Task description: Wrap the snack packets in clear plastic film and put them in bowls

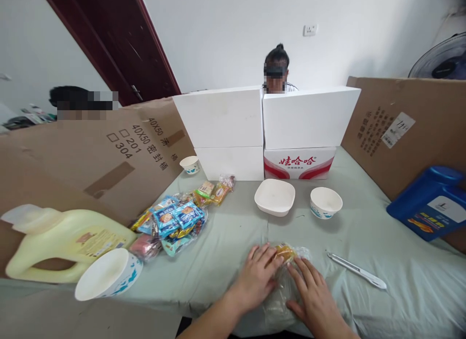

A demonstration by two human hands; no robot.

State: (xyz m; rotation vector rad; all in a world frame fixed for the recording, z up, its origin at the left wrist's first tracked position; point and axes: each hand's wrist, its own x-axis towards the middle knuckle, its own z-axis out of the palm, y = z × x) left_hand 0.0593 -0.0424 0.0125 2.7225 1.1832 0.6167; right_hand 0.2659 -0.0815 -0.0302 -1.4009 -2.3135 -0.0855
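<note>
Close to the table's front edge lies a clear plastic bag [279,297], crinkled, with a yellow-orange wrapped snack [286,253] at its far end. My left hand [257,276] rests on the bag's left side, fingers stretched and fanned, the fingertips touching the snack. On the right side, my right hand [309,288] lies with its fingers extended and spread over the plastic. Both palms face down, and what is under them is hidden. A white utility knife [357,271] lies to the right of my right hand, apart from it.
Beyond the hands stand a square white bowl [274,198] and a round paper bowl [326,203]. Snack packets [178,220] pile up at left, near a tilted paper bowl [109,276] and a yellow jug [73,237]. A blue bottle [429,203] leans right. White boxes [225,120] and cardboard [145,149] form walls.
</note>
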